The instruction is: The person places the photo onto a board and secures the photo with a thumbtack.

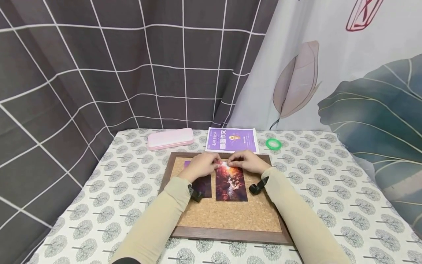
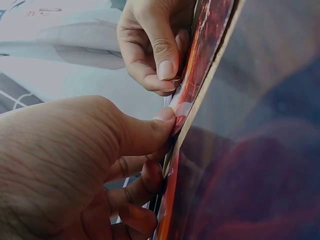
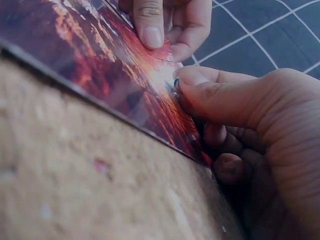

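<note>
A red and orange landscape photo (image 1: 231, 185) lies on a cork board (image 1: 230, 216) with a brown frame. My left hand (image 1: 203, 164) pinches the photo's top left corner, its thumb (image 3: 151, 30) on the printed face. At the middle of the top edge my right hand (image 1: 248, 161) holds a small shiny thumbtack (image 3: 176, 84) between thumb and forefinger, close against the print. A second, dark purple photo (image 1: 204, 186) is on the cork to the left, partly covered by my left hand and wrist.
Behind the board lie a pink pencil case (image 1: 170, 138), a purple booklet (image 1: 232, 140) and a roll of green tape (image 1: 273, 143). A tree-patterned cloth (image 1: 329, 187) covers the table. Dark grid curtain (image 1: 165, 66) hangs behind and at the left.
</note>
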Available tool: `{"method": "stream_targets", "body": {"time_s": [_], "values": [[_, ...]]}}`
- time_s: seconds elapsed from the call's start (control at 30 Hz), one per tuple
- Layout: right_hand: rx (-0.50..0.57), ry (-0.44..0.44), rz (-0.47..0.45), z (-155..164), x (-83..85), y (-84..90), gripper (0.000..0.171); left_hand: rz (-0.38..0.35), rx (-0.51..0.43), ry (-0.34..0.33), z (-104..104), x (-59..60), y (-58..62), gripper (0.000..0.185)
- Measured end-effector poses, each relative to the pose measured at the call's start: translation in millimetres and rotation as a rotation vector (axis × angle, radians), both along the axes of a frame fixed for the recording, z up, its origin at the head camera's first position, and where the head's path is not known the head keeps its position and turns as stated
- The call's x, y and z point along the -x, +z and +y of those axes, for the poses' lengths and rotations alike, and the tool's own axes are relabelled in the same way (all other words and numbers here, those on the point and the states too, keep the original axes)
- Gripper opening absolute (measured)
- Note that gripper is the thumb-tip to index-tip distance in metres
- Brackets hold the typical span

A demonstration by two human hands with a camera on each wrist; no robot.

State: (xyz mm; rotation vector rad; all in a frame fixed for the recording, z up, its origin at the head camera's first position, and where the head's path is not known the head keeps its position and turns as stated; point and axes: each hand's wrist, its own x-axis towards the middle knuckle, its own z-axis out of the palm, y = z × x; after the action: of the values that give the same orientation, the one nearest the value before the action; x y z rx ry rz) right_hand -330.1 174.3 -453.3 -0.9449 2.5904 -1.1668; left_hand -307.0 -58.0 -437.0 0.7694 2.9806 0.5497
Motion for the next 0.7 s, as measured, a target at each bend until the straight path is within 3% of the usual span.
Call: {"method": "stream_targets", "body": {"time_s": [0.37,0.7], "values": [[-0.03,-0.009,0.065,-1.9,2.6,-3.0,0.004,-0.018,0.0,0.004,0.3,-0.5,1.9,0.015],[-0.031,-0.032,0.059,-1.8,2.5,-4.4,0.008,-0.015,0.011,0.008,-0.1,-0.9,1.6,0.018]]}}
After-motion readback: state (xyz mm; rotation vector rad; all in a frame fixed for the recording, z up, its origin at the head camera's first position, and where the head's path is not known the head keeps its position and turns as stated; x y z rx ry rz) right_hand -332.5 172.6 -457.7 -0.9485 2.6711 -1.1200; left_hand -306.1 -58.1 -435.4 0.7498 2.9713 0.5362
